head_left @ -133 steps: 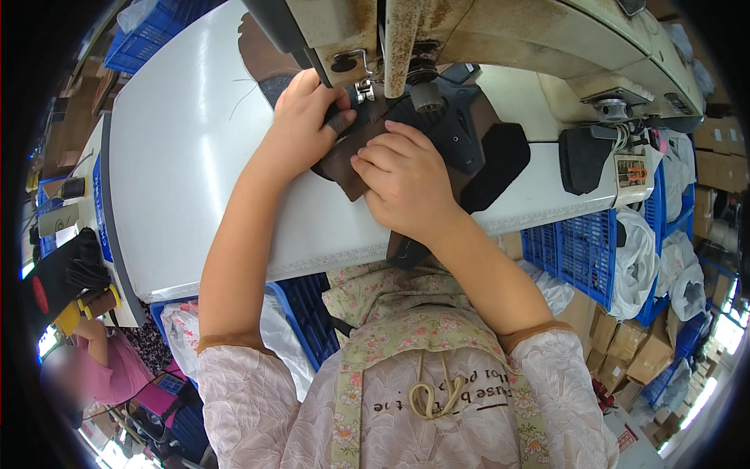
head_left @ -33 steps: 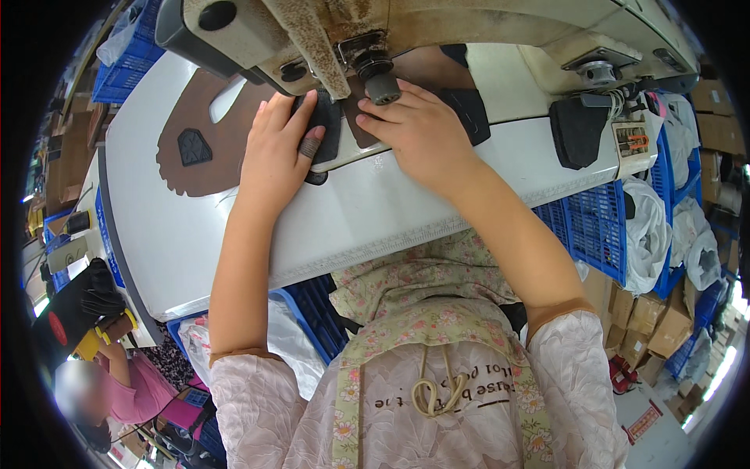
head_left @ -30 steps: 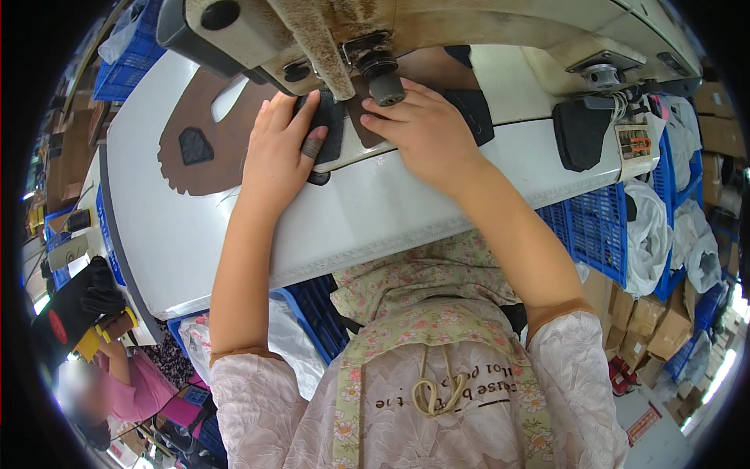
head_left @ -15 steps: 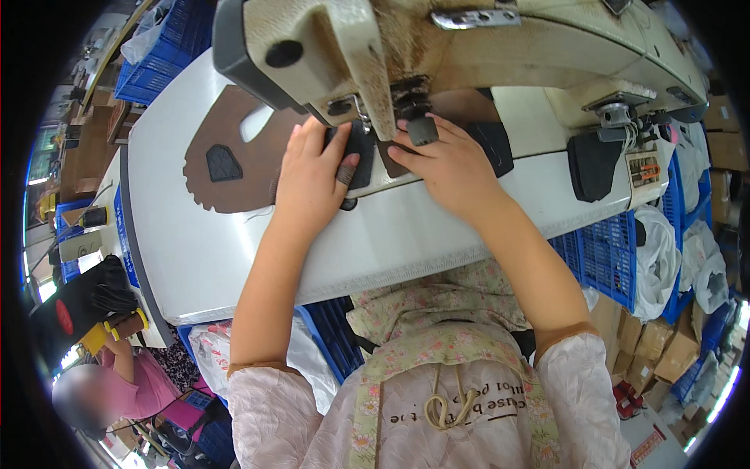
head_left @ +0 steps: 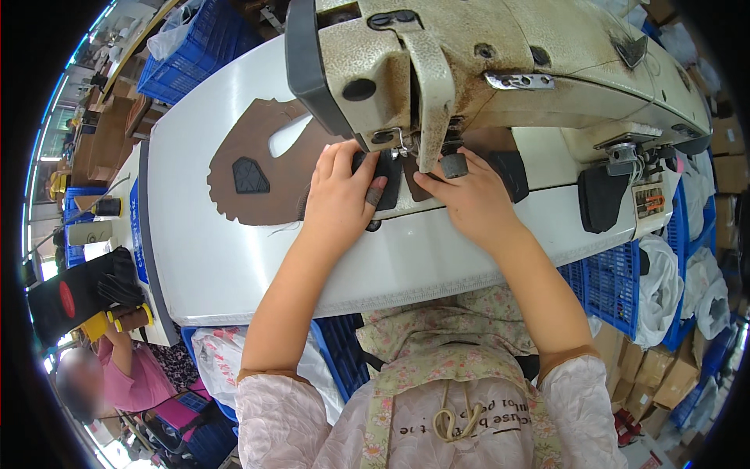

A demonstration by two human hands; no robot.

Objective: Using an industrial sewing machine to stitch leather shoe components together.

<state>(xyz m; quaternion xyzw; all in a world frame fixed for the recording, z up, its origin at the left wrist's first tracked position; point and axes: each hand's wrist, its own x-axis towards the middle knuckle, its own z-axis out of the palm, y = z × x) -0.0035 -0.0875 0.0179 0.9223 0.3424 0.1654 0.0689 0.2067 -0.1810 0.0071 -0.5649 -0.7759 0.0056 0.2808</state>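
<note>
A brown shoe-upper piece point(head_left: 285, 177) with notched edges and an oval cut-out lies flat on the sewing machine's white bed. It passes beneath the machine head point(head_left: 367, 74). Black patches lie on it: a small angular one point(head_left: 251, 176) at the left and a larger one point(head_left: 512, 173) at the right. My left hand point(head_left: 341, 195) rests open on the brown piece, left of the presser foot, its thumb banded in grey. Fingers spread, my right hand point(head_left: 480, 195) presses the work right of the needle area. A grey cylinder point(head_left: 454, 165) partly covers its fingers. The needle tip is hidden.
A loose black piece point(head_left: 601, 199) sits at the bed's right end. Blue crates point(head_left: 609, 285) with white bags point(head_left: 661, 289) stand below right, another blue crate point(head_left: 183, 59) at the far left. Another person point(head_left: 137, 375) in pink sits at lower left.
The whole view has shifted, so machine, work and hands appear lower and farther right. Both hands keep about the same place on the brown piece.
</note>
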